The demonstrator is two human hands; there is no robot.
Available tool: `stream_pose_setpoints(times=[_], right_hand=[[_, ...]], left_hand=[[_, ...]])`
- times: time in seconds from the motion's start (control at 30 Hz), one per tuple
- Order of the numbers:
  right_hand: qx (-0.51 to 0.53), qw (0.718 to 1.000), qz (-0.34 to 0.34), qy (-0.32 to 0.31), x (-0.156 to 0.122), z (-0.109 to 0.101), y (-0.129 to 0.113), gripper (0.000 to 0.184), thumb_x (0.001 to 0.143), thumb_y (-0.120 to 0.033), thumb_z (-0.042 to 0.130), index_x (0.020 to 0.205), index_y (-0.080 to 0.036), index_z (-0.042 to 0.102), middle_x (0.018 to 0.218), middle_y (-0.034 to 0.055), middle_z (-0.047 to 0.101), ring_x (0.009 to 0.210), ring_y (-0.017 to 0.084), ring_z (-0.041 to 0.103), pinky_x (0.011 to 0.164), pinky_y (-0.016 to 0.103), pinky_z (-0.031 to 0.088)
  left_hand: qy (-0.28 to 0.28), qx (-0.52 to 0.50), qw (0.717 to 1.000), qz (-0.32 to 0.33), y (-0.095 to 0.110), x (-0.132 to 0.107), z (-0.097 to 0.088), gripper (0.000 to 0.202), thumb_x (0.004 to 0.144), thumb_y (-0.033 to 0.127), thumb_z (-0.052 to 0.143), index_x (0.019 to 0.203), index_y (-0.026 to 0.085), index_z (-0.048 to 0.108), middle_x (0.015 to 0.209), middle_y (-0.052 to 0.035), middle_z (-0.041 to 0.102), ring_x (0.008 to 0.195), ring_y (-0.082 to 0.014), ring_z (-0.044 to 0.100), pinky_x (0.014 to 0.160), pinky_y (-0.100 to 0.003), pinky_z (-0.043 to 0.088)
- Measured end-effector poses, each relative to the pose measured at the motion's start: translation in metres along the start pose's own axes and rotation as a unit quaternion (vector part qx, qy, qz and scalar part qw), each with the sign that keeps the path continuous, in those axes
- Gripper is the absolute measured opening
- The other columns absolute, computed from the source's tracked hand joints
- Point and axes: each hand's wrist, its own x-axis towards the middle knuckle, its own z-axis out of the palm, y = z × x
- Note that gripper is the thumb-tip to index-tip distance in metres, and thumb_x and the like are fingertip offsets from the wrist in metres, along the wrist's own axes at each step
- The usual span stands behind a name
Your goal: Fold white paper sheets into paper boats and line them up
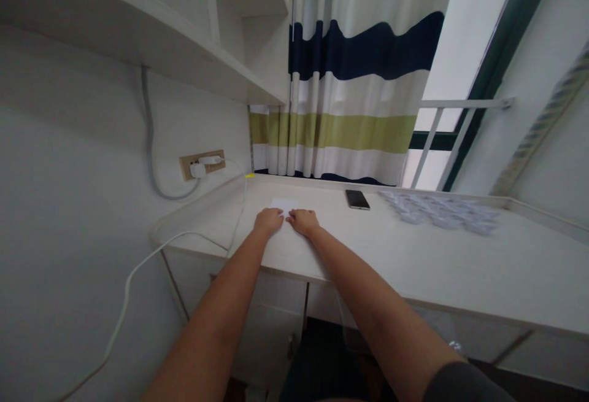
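Observation:
A small white sheet of paper (284,202) lies on the white desktop, hard to tell from the pale surface. My left hand (268,221) is at its near left part, fingers curled and thumb pointing inward. Close beside it, my right hand (304,222) is at the near right part with its fingers bent in the same way. Both hands appear closed on the paper's near edge, thumbs almost meeting. The fingertips are small and partly hidden.
A dark phone (358,199) lies right of my hands. Farther right are several blurred whitish pieces (439,210) in rows. A white cable (184,234) crosses the desk's left end from the wall socket (202,164). A shelf (175,27) overhangs the left side; a striped curtain (354,95) hangs behind.

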Motion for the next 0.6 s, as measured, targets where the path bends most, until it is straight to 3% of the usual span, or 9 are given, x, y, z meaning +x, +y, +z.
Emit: stream_pose_setpoints(times=[0.23, 0.4, 0.6], right_hand=[[-0.008, 1.000, -0.010, 0.007, -0.0021, -0.0035, -0.0009, 0.034, 0.087, -0.039, 0.036, 0.106, -0.021, 0.058, 0.108, 0.0085, 0.062, 0.102, 0.021, 0.054, 0.087, 0.036, 0.032], [0.017, 1.000, 0.003, 0.016, -0.0010, -0.0007, 0.0012, 0.044, 0.085, -0.042, 0.038, 0.124, -0.021, 0.045, 0.115, 0.0100, 0.059, 0.107, 0.022, 0.052, 0.089, 0.037, 0.031], [0.025, 0.999, 0.003, 0.036, -0.0033, 0.0009, 0.0002, 0.049, 0.083, -0.042, 0.041, 0.125, -0.016, 0.042, 0.115, 0.0132, 0.058, 0.108, 0.023, 0.052, 0.091, 0.037, 0.032]], left_hand=[[0.005, -0.021, 1.000, 0.001, -0.0028, 0.0014, -0.0004, 0.040, 0.078, 0.030, 0.043, 0.113, 0.021, 0.058, 0.113, -0.0090, 0.060, 0.105, -0.0224, 0.054, 0.088, -0.031, 0.039], [0.016, -0.020, 1.000, 0.016, -0.0030, 0.0024, -0.0002, 0.041, 0.078, 0.028, 0.044, 0.117, 0.021, 0.055, 0.113, -0.0090, 0.060, 0.103, -0.0232, 0.055, 0.087, -0.033, 0.040], [0.063, -0.019, 0.997, 0.035, -0.0003, -0.0013, 0.0027, 0.038, 0.078, 0.024, 0.045, 0.114, 0.022, 0.057, 0.105, -0.0094, 0.063, 0.096, -0.0202, 0.057, 0.085, -0.030, 0.041]])
